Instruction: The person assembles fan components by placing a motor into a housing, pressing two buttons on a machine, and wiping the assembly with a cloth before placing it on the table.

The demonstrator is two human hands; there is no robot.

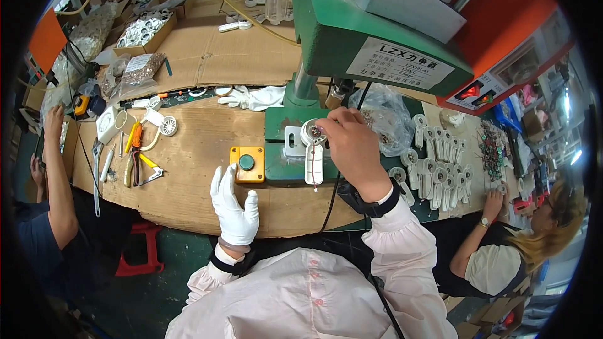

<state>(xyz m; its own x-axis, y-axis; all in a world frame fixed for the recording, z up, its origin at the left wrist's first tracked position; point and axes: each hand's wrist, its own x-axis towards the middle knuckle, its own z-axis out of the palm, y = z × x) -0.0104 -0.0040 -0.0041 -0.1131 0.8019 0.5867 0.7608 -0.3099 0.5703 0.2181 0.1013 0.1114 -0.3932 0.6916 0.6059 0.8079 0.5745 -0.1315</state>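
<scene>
A white handheld-fan shell (314,164) lies on the green press base, round head away from me and handle toward me. Inside its head is a small dark part, and a thin reddish wire runs down along the handle. My bare right hand (355,147) pinches at the right rim of the head; its fingertips partly hide what they grip. My left hand (235,208), in a white glove, is open with fingers stretched, just left of and below a yellow button box (247,173) with a green button. A metal fixture plate (293,140) sits beside the shell.
The green press (377,44) rises over the work spot. Several similar fan shells (440,179) stand in rows at right, near a clear bag (383,119). Pliers (133,160) and other tools lie at left. A white glove (251,98) lies behind. People sit at both sides.
</scene>
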